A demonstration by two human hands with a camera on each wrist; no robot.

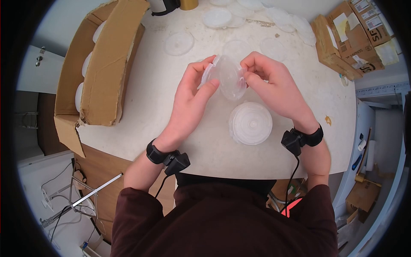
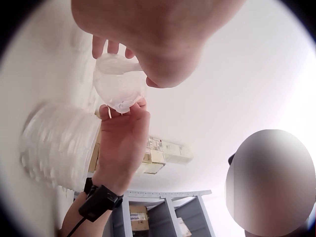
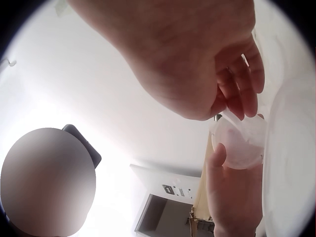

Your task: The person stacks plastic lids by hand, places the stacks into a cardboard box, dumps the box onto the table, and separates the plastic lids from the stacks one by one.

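Observation:
Between my two hands, a thin round translucent plastic lid (image 1: 231, 81) stands tilted above the table. My left hand (image 1: 191, 88) grips its left side, thumb in front and fingers behind. At the opposite edge my right hand (image 1: 274, 83) pinches the rim between thumb and fingertips. Just below the hands on the table is a stack of similar round lids (image 1: 251, 124). Its tall, ridged side (image 2: 59, 143) shows in the left wrist view. In the right wrist view the lid (image 3: 239, 143) partly hides the left fingers.
A long cardboard box (image 1: 109, 64) holding white round pieces stands at the left. Loose clear lids (image 1: 179, 43) lie across the back, several of them piled (image 1: 217, 18). Taped cartons (image 1: 351, 38) stand at the right back. The table's front edge runs close to my body.

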